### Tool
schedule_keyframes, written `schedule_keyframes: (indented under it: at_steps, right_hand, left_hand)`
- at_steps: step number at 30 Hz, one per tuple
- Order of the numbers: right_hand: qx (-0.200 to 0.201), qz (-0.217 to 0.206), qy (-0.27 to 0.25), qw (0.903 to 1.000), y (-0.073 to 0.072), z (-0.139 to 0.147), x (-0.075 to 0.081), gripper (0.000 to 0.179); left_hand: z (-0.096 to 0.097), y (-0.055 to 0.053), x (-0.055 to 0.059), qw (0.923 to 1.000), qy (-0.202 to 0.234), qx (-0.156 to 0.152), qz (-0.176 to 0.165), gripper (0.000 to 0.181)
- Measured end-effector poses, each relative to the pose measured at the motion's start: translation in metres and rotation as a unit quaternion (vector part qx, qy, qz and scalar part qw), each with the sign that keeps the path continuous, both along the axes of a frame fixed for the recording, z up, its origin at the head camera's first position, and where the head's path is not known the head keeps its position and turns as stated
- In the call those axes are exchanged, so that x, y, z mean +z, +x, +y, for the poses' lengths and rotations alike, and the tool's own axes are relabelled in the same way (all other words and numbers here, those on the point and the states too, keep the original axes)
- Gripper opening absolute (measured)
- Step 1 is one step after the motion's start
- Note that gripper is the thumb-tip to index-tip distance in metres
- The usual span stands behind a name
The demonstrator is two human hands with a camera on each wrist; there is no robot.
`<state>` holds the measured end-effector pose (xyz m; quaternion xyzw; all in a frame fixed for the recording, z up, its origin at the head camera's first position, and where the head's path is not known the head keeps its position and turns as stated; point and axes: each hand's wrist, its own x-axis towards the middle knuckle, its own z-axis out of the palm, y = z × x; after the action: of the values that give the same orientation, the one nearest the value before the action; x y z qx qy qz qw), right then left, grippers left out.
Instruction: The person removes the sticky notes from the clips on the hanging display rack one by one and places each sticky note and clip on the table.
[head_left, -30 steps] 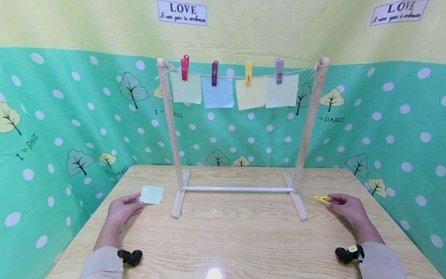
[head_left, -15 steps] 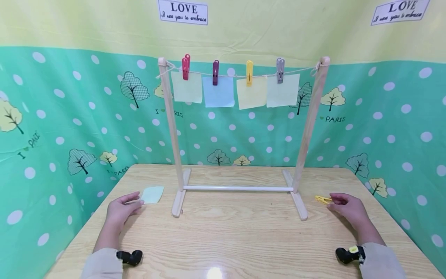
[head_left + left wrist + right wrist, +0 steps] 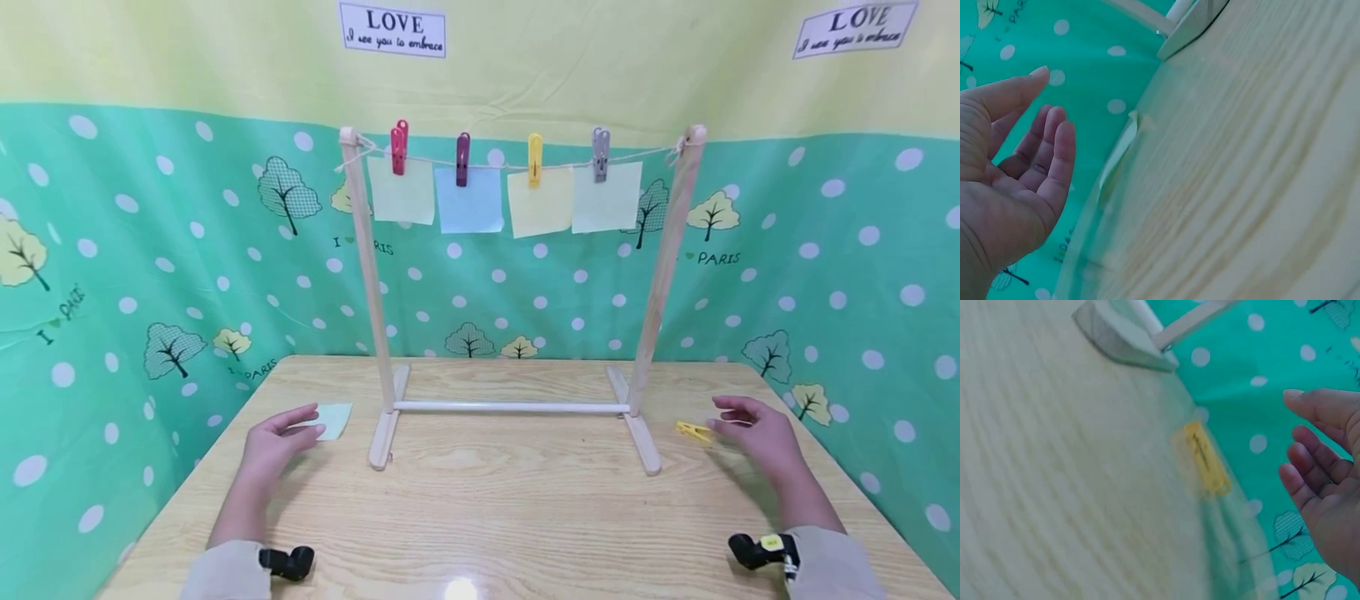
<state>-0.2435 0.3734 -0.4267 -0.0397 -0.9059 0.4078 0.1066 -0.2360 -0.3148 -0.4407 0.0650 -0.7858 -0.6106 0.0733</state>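
Note:
My left hand point(image 3: 279, 442) hovers beside a pale green sheet of paper point(image 3: 336, 421) on the table's left side, partly covering it in the head view. In the left wrist view the paper point(image 3: 1119, 153) lies apart from the loosely bent fingers. Over on the right, a yellow clothespin point(image 3: 693, 432) lies on the tabletop. The right hand point(image 3: 761, 437) is raised just beside it, its fingers loosely bent and holding nothing. A gap between this hand and the clothespin point(image 3: 1207, 459) shows in the right wrist view.
A wooden stand point(image 3: 513, 407) carries a string between two posts. From it hang several paper sheets point(image 3: 469, 202), held by a red clothespin point(image 3: 398, 150), a purple one, a yellow one and a grey one. A patterned cloth point(image 3: 480, 292) hangs behind.
Both hands have come off what they were touching: the left has let go of the paper and the right of the yellow clothespin. Both things stay on the table.

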Motion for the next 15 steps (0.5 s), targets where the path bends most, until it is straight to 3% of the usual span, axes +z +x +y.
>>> schedule_keyframes:
  at_steps: [7, 13, 15]
  right_hand:
    - [0.005, 0.025, -0.014, 0.9996, 0.004, -0.013, 0.011, 0.06]
    - [0.017, 0.04, -0.023, 0.9988, 0.008, -0.022, 0.019, 0.058]
    - [0.021, 0.043, -0.017, 0.9987, 0.009, -0.025, 0.023, 0.057]
  left_hand:
    - [0.014, -0.004, 0.005, 0.9997, -0.016, -0.02, 0.004, 0.063]
    - [0.01, -0.024, -0.018, 0.9988, -0.009, -0.033, 0.037, 0.065]
    - [0.011, -0.028, -0.021, 0.9978, 0.006, -0.04, 0.052, 0.062]
